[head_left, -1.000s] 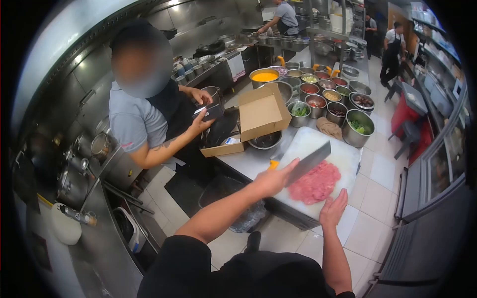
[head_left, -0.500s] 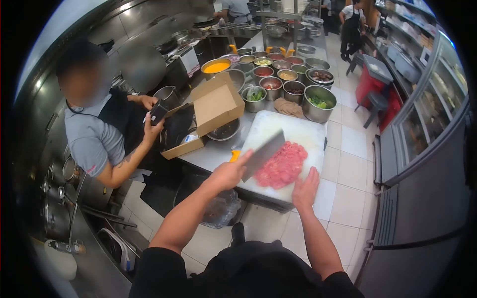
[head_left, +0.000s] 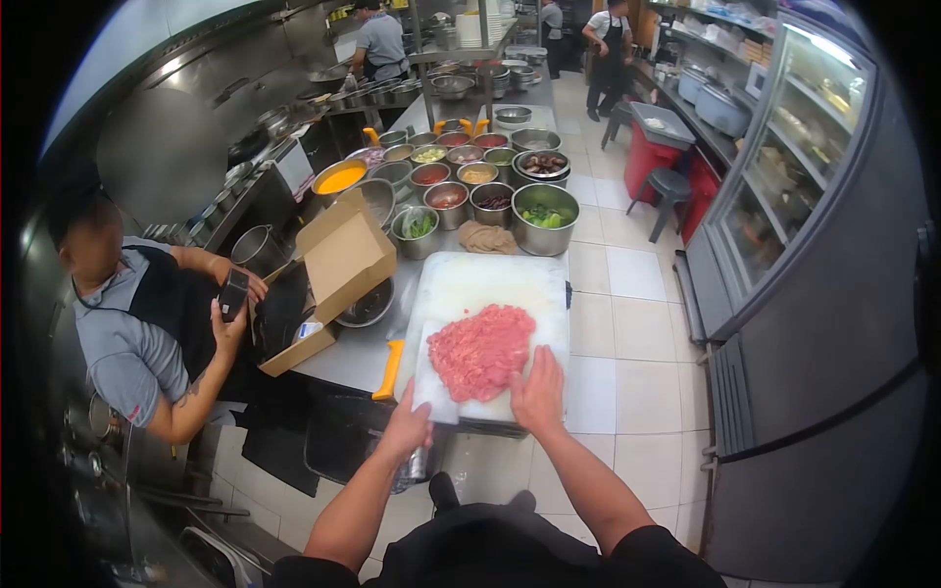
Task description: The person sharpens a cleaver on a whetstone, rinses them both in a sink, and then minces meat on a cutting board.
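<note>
A flattened mound of raw red meat lies on a white cutting board. At the board's near left corner, my left hand is closed on the cleaver, whose pale, blurred blade lies low along the meat's left side. My right hand rests at the meat's near right edge, fingers stretched out and holding nothing. An orange handle lies on the metal counter, left of the board.
Metal pots of ingredients and a brown cloth stand beyond the board. At left, a co-worker holds a dark device beside an open cardboard box. A glass-door fridge is at right. Other people are farther back.
The cleaver has gone from upright over the meat to low at its left side. The meat looks more gathered. My view has shifted right, and the co-worker's hands have lowered slightly.
</note>
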Motion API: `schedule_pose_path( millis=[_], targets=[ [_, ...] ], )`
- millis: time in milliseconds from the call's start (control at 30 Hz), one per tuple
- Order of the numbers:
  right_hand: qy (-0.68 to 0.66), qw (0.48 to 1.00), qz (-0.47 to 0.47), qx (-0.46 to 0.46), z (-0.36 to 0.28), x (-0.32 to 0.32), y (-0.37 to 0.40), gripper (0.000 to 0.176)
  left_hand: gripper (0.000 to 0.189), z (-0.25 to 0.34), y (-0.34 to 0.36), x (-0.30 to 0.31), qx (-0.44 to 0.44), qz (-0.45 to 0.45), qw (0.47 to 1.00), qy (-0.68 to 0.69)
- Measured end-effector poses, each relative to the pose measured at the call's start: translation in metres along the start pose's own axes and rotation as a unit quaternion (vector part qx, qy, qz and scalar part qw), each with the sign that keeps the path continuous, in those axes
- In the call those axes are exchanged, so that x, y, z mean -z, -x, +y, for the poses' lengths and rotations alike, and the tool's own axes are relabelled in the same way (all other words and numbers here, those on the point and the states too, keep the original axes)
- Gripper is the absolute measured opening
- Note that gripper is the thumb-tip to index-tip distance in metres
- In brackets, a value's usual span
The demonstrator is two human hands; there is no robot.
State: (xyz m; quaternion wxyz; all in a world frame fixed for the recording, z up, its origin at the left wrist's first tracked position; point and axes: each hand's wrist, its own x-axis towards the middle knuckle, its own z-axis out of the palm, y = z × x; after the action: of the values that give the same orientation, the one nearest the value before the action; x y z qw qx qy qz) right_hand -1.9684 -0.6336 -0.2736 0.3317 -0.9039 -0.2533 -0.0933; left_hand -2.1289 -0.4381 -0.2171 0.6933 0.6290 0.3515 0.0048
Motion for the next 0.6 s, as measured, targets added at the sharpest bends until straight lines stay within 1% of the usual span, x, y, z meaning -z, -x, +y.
schedule_pose_path(
  millis=[67,167,200,233,300,367,400,500,567,600],
  targets=[
    [-0.003,1.000,0.001,-0.003,-0.001,0.001,0.003,0.074,0.073,0.012,-0.016,-0.020,-0.010,-0.011,1.000,-0.012],
    [-0.004,0.999,0.033,0.014,0.009,-0.005,-0.001,0.073,0.069,0.037,-0.037,-0.027,-0.060,0.002,0.993,-0.101],
    [-0.008,0.999,0.040,0.022,0.011,-0.009,0.004,0.072,0.066,0.044,-0.039,-0.026,-0.112,0.004,0.976,-0.187],
    [-0.017,0.999,0.040,0.018,0.008,-0.009,0.006,0.072,0.064,0.051,-0.042,-0.027,-0.162,0.006,0.948,-0.273],
    [-0.032,0.998,0.047,0.011,0.007,-0.004,0.003,0.071,0.060,0.046,-0.034,-0.035,-0.204,-0.003,0.882,-0.426],
    [-0.049,0.997,0.051,0.010,0.006,-0.001,0.004,0.072,0.056,0.042,-0.020,-0.048,-0.194,-0.017,0.807,-0.557],
    [-0.052,0.997,0.056,0.008,0.006,0.000,0.003,0.072,0.052,0.035,-0.008,-0.052,-0.180,-0.016,0.787,-0.590],
    [-0.058,0.996,0.069,0.015,0.006,0.004,0.001,0.071,0.047,0.043,-0.003,-0.045,-0.185,-0.004,0.774,-0.605],
    [-0.057,0.996,0.069,0.021,0.009,0.003,0.003,0.071,0.046,0.076,-0.006,-0.034,-0.229,0.022,0.781,-0.581],
    [-0.056,0.996,0.070,0.023,0.009,0.001,0.003,0.071,0.048,0.096,-0.001,-0.034,-0.222,0.041,0.801,-0.554]
  ],
)
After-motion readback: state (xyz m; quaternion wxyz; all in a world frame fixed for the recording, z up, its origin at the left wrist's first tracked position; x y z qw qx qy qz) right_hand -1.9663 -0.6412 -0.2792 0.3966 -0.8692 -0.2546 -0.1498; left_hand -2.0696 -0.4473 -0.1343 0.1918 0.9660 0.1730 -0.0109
